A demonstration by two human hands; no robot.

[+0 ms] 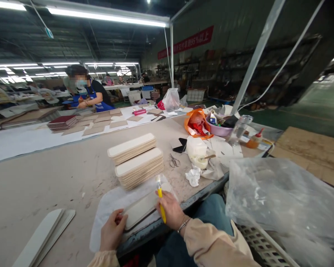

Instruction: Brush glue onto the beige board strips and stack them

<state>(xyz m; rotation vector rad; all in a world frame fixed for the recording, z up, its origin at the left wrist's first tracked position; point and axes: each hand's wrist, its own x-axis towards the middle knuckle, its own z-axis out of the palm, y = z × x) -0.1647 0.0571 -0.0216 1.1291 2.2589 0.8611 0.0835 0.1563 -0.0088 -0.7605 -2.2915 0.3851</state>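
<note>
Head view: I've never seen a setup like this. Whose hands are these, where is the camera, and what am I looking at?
There is no robot here: a person works bare-handed, and this single picture comes from a camera worn on their head. The right hand holds what looks like a yellow-handled brush. The left hand is at one end of a pale panel, which lies over a whitish sheet on the table. Beyond it stand two stacks of similar pieces, with scissors and crumpled white paper to their right. Farther back, another person wears a blue apron.
</note>
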